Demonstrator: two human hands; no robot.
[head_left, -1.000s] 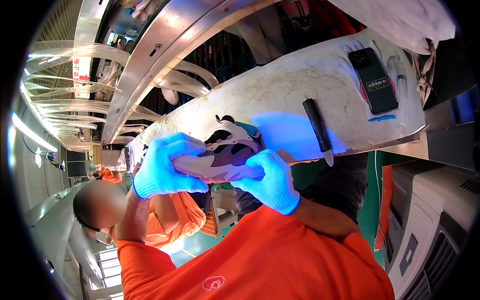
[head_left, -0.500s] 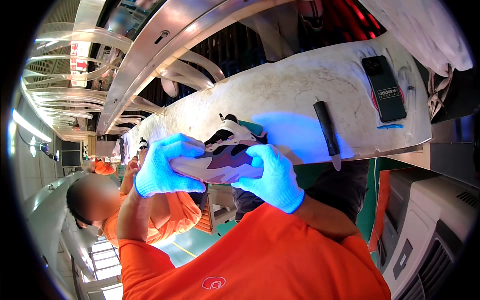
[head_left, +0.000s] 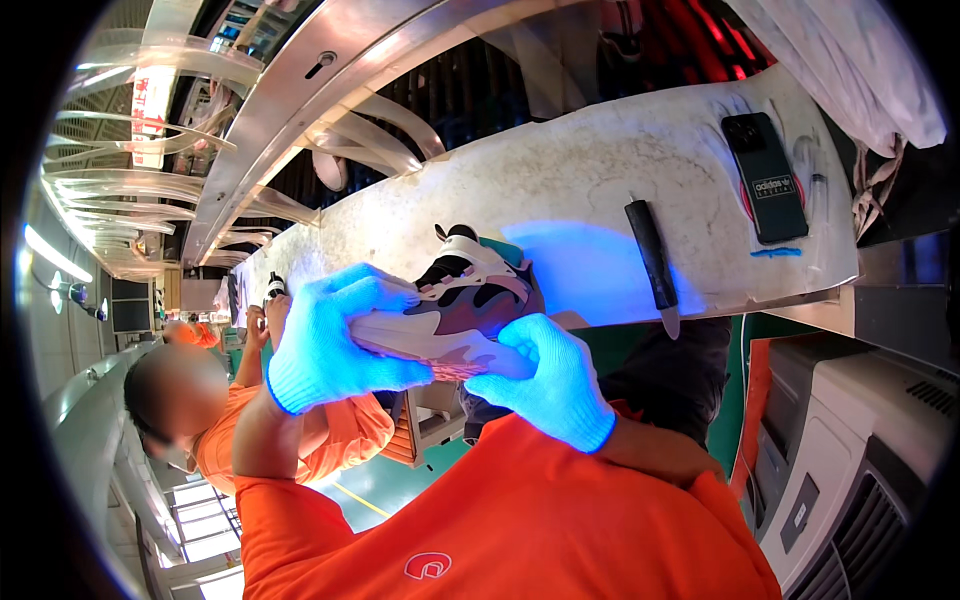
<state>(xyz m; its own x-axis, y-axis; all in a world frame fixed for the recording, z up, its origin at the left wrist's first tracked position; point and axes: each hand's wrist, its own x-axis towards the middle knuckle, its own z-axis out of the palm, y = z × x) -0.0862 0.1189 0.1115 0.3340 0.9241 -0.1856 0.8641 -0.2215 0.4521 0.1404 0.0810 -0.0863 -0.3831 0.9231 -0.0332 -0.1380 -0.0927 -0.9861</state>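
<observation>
Between my gloved hands is a sneaker (head_left: 462,318) in white, mauve and black, its thick pale sole turned toward me. My left hand (head_left: 335,335) wraps one end of the sole, fingers on top and thumb beneath. At the other end, my right hand (head_left: 555,375) grips the sole's lower edge with the fingers bent. The shoe is held at the near edge of the worktable, in blue-violet light. A black-handled knife (head_left: 652,255) lies on the table to the right of the shoe, its short blade toward me.
The pale, stained worktable (head_left: 590,150) carries a black phone (head_left: 765,175) and a clear syringe-like tube (head_left: 819,195) at the right. Behind it runs a metal-framed conveyor (head_left: 270,110) with clear plastic strips. A co-worker in orange (head_left: 230,400) is at the left; a grey machine (head_left: 850,450) stands at the lower right.
The sneaker has tilted, showing more of its underside at the near edge. My right hand has shifted slightly down and toward me along the sole; my left hand keeps its grip.
</observation>
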